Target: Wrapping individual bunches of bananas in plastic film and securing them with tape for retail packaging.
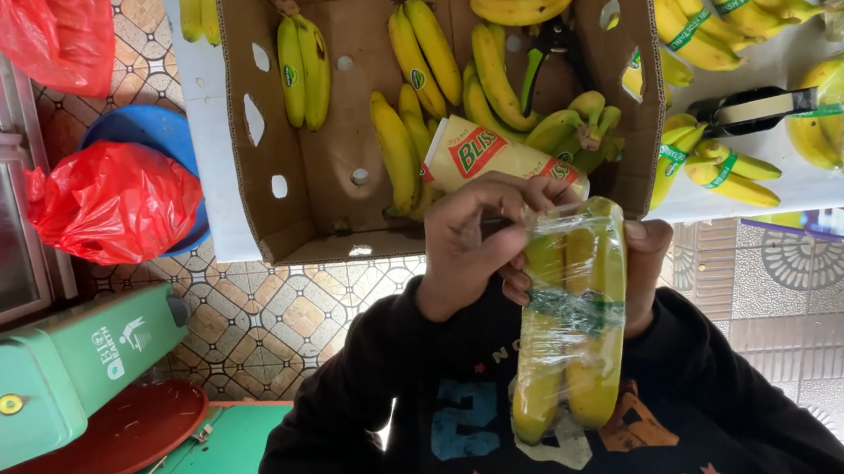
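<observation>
I hold a small bunch of yellow bananas (pixel 570 326) wrapped in clear film, with a green band around its middle, upright in front of my chest. My left hand (pixel 472 238) pinches the film at the top of the bunch. Behind the bunch on its right side, my right hand (pixel 648 264) supports it, mostly hidden. Just beyond my hands stands an open cardboard box (pixel 265 159) with several loose bananas (pixel 422 51) and a cream packet (pixel 481 152) in it.
Green-handled cutters (pixel 545 52) lie in the box. On the white table (pixel 780 63) at right lie banded banana bunches (pixel 701 19) and a black tape dispenser (pixel 753 109). Red bags (pixel 113 201), a blue basin (pixel 143 129), a green scale (pixel 51 371) and a red tray (pixel 117 442) are at left.
</observation>
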